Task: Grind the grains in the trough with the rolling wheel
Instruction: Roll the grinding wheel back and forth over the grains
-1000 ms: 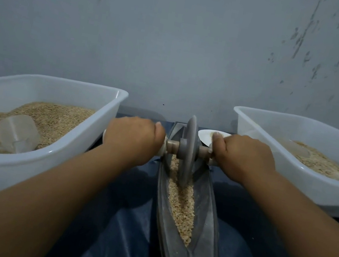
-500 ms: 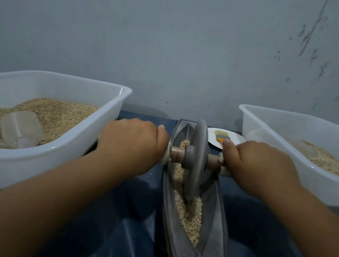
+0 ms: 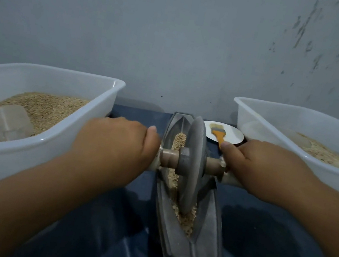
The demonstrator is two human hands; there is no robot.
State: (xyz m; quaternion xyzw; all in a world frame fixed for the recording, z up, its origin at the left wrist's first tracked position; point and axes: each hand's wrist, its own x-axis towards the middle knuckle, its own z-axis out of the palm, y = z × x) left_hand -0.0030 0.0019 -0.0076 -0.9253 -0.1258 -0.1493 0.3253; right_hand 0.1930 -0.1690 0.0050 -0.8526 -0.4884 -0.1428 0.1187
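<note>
While both hands clamp the axle, the grinding stroke is mid-run: the rolling wheel (image 3: 190, 165) stands upright in the trough (image 3: 205, 242), its lower rim bedded in the grains (image 3: 187, 220) toward the near half. Left hand (image 3: 114, 141) has its grip curled round the left handle stub, right hand (image 3: 269, 169) likewise round the right stub; fingers wrapped, knuckles up, so both hold the axle w/ nothing loose. Trough sits lengthwise on the dark blue surface (image 3: 278, 247), between two white tubs. Grains lie in a strip along the groove, some beyond the wheel, a clump just ahead of it at the near tip.

Judged step: back-and-forth rolling, pull phase, approx. midway thru a stroke. Next move likely calls for even downward pressure from both sides, keeping the wheel vertical so it doesn't ride up the trough wall, then reversing before the near lip to avoid spilling grains.

Vs. 1 s ago: wheel was at the far end, now drawn nearer to the person, hands w/ it. That uncovers the white plate (image 3: 232, 136) & orange-handled brush (image 3: 219, 134) behind. Left tub (image 3: 48, 148) w/ its clear scoop (image 3: 8, 121) and right tub (image 3: 278, 115) look unchanged.
</note>
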